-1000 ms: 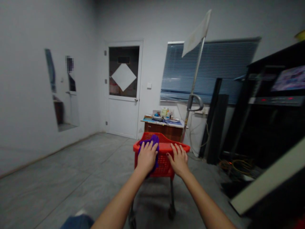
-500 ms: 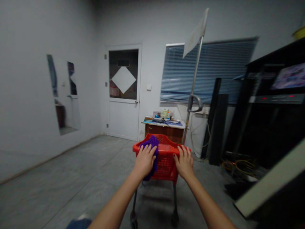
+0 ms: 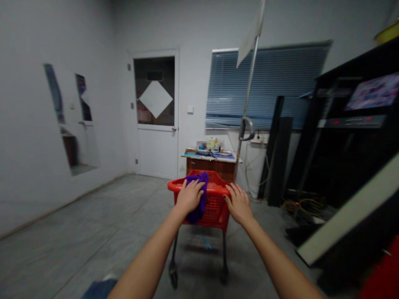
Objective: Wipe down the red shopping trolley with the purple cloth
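Observation:
Ahead of me stands a red plastic shopping cart [image 3: 214,209] on dark metal legs with wheels. A purple cloth [image 3: 197,214] is draped over the left part of its near rim. My left hand [image 3: 189,196] lies over the cloth, fingers bent across it and the rim, pressing the cloth against the cart. My right hand [image 3: 240,203] is on the cart's near right corner, fingers over the rim and thumb on the near side. Both arms reach forward.
A small desk [image 3: 212,168] with several items stands beyond the cart, near a white door [image 3: 157,151]. A tall pole [image 3: 251,85] rises beside the desk. Dark racks [image 3: 349,153], loose cables [image 3: 307,205] and a pale slanted board [image 3: 346,216] are at right. A mirror [image 3: 85,145] hangs left.
The view has shifted slightly, so the room and cart appear further left and higher. A red shape shows at the lower right. Both hands stay on the cart, the left over the cloth.

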A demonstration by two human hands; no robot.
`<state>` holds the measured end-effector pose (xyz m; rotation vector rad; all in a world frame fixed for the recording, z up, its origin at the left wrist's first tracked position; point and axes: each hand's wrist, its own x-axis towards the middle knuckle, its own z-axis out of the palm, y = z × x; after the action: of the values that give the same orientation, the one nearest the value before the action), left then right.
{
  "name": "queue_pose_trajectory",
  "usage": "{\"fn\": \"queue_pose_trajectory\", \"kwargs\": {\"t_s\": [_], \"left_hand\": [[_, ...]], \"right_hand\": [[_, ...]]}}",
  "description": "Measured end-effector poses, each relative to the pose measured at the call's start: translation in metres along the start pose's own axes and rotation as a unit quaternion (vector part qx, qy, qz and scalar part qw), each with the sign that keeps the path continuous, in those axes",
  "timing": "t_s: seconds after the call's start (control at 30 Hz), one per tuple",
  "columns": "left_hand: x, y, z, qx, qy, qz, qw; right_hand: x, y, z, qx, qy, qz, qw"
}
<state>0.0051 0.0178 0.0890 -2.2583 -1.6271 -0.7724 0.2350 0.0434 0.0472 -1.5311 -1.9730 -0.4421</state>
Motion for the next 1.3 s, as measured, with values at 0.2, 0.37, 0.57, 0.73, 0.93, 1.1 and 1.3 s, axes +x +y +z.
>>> {"fn": "queue_pose_trajectory", "kwargs": {"t_s": [0.2,0.37,0.57,0.73,0.93,1.1,1.3], "left_hand": [[0.004,0.015,0.007,0.034,0.030,-0.045,0.998],[0.032,0.028,0.007,-0.013,-0.043,0.016,0.999],[0.022,-0.033,-0.006,-0.005,-0.043,-0.047,0.998],[0.016,-0.011,0.009,0.025,-0.009,-0.036,0.999],[0.021,0.007,0.017,-0.007,-0.029,0.046,0.998],[0.004,-0.035,0.010,0.020,0.041,-0.059,0.997],[-0.002,0.011,0.023,0.040,0.077,-0.018,0.996]], "right_hand": [[-0.005,-0.028,0.012,0.021,0.046,0.038,0.998],[-0.005,-0.030,0.007,0.025,0.037,0.018,0.999],[-0.005,-0.035,0.003,0.020,0.016,0.028,0.999],[-0.007,-0.052,0.003,0.017,0.018,0.050,0.998],[-0.009,-0.034,-0.007,0.031,-0.002,0.010,0.999],[-0.015,-0.007,0.011,0.071,0.038,0.015,0.997],[-0.016,-0.019,0.033,0.123,0.101,0.041,0.986]]}}
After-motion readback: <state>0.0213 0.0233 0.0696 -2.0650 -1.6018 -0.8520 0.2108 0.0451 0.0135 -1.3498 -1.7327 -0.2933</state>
